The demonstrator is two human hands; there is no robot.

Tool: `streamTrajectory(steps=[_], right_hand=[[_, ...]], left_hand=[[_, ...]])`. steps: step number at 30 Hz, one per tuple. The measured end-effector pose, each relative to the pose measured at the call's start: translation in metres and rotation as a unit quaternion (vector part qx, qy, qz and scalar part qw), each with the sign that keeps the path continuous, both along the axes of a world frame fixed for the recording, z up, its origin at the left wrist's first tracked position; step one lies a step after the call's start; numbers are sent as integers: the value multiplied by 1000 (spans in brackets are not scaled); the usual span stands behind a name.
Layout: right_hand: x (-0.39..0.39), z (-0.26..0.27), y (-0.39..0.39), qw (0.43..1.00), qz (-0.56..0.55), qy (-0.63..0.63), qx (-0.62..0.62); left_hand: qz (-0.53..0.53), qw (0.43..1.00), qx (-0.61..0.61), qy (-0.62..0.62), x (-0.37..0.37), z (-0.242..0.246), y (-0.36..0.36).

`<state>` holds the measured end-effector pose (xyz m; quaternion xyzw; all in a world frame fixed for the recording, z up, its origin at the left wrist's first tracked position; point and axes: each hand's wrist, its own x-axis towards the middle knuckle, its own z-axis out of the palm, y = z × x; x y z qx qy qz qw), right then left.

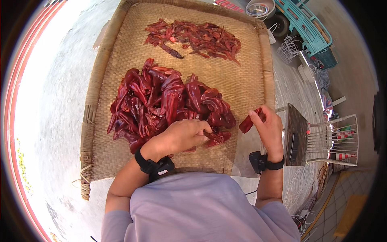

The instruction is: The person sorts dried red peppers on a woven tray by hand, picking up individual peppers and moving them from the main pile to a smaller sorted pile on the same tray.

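A woven rattan tray [251, 72] with a raised rim lies in front of me. A large heap of dark red dried peppers [169, 99] fills its near half, and a flatter spread of smaller dried red chili pieces [205, 39] lies at its far end. My left hand [184, 134] is at the near right edge of the heap, fingers curled by some pepper pieces; whether it grips one is hard to tell. My right hand [267, 124] holds a dark red pepper [248, 122] between thumb and fingers, over the tray's near right corner.
Right of the tray stands a wooden chair [326, 139] with a dark flat object on its seat. A teal cart [308, 27], a wire basket [288, 50] and a bucket holding a metal bowl [257, 10] stand at the upper right. Pale strands cover the floor there.
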<state>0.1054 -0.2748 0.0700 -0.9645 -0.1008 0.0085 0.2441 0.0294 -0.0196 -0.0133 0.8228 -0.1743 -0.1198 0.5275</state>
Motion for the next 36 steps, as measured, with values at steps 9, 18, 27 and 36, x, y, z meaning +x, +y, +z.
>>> streamTrajectory(steps=[9, 18, 27, 36], right_hand=[[0, -32, 2, 999, 1, 6, -33], [-9, -41, 3, 991, 118, 61, -27], [17, -46, -14, 982, 4, -173, -73], [-14, -64, 24, 971, 231, -48, 24]], left_hand=[[-22, 999, 44, -19, 0, -6, 0], [-43, 998, 31, 26, 3, 4, 0], [-27, 997, 1, 78, 2, 4, 1], [-28, 998, 36, 40, 1, -4, 1]])
